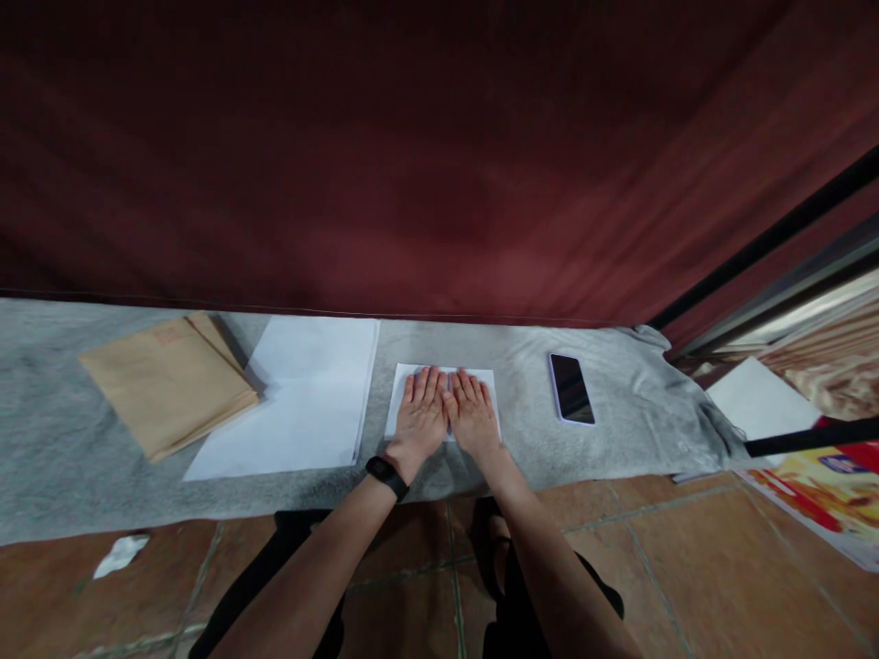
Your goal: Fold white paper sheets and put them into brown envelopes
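Observation:
A folded piece of white paper [489,382] lies on the grey cloth, partly covered by both hands. My left hand [420,412], with a black band on its wrist, presses flat on the paper's left half, fingers stretched forward. Beside it my right hand [472,410] lies flat on the right half, its thumb touching or nearly touching the left hand. A line runs down the paper between the hands; whether it is a crease or meeting edges I cannot tell. Neither hand grips anything.
To the left is a stack of white sheets [309,394], overlapped by brown envelopes [165,384]. A phone [571,389] lies to the right on the grey cloth [522,352]. A dark red curtain [439,183] hangs behind. Black bars [769,233] stand at the right; a white scrap [121,555] lies on the tiled floor.

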